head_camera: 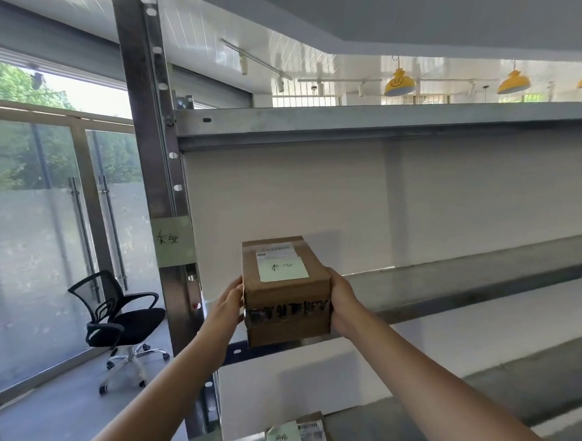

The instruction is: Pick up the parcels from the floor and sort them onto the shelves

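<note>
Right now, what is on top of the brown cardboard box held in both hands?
The brown cardboard box carries a pale green handwritten note, a white printed label partly under it, and clear tape. Its underside is hidden.

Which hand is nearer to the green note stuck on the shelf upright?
Left. The left hand grips the cardboard box on the side facing the upright, just below and right of the green note. The right hand grips the box's far side.
</note>
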The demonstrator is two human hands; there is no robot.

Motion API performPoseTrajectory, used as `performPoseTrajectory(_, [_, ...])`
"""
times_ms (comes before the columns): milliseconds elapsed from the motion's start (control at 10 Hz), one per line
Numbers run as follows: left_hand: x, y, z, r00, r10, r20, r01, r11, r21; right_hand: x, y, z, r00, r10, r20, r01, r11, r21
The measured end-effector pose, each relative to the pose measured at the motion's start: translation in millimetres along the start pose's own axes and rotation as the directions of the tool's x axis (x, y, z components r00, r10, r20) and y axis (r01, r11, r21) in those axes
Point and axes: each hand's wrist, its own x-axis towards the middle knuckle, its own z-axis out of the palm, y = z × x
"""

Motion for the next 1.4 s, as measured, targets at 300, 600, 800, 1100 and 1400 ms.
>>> performPoseTrajectory(300, [33, -13, 11, 0.988, -0.13, -0.086, 0.124, 0.989, -0.077, 44, 5, 0, 0.999, 0.039, -0.008, -0.039, 0.999, -0.037])
performPoseTrajectory(600, [48, -19, 26, 0.97, -0.211, -0.124, 0.188, 0.967, -0.174, 71, 21, -12, 0.995, 0.091, -0.037, -0.093, 0.995, -0.037])
performPoseTrajectory(800, [52, -24, 27, 0.967, -0.217, -0.133, 0.193, 0.966, -0.174, 76, 30, -14, 0.998, 0.059, -0.033, -0.062, 0.992, -0.109])
performPoseTrajectory(1100, [24, -38, 27, 0.943, -0.232, -0.239, 0.228, 0.973, -0.046, 65, 45, -32, 0.989, -0.061, -0.131, 0.036, 0.982, -0.184])
performPoseTrajectory(1400, [-9, -44, 20, 0.949, -0.23, -0.216, 0.218, 0.973, -0.08, 16, 48, -46, 0.969, -0.079, -0.235, 0.015, 0.965, -0.261])
